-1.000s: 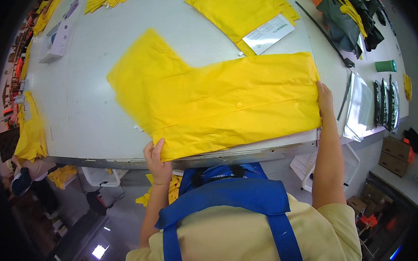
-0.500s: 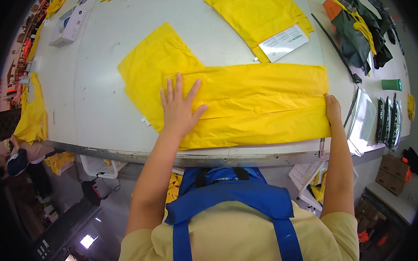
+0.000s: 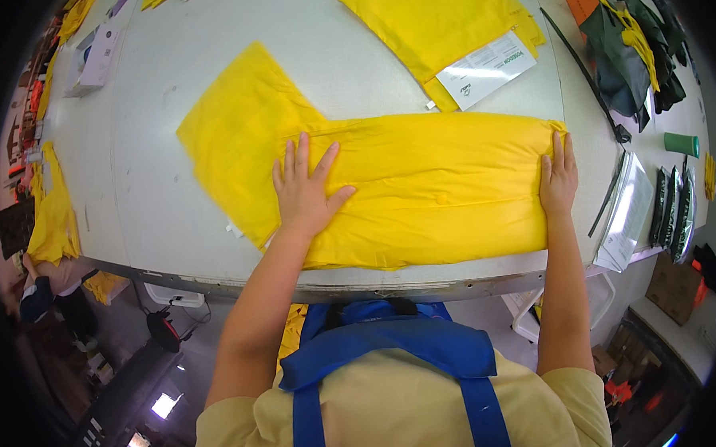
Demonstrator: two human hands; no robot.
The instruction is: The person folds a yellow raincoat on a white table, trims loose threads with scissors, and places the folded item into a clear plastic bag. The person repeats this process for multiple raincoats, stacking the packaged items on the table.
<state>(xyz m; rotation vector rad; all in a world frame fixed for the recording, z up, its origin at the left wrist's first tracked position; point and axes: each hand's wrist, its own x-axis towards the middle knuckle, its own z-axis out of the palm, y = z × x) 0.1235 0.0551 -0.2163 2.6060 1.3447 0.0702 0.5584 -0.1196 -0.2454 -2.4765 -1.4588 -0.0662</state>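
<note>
A folded yellow garment lies lengthwise along the near side of the table, smooth like rainwear, with a creased seam and a button in its middle. Spread flat on its left part is my left hand, fingers apart. My right hand rests with straight fingers over its right end, pressing near the far right corner. From under the left end, another yellow section juts out to the far left; whether it belongs to the same piece I cannot tell.
Farther back lies another folded yellow garment with a white printed card. At right are dark garments, a black strap, clear plastic sleeves, black packets and a green cylinder. A white box stands at far left.
My right hand has gone from gripping the garment's right edge to lying flat over its far right corner. The garment looks puffier and bunched there. My left hand stays on it.
</note>
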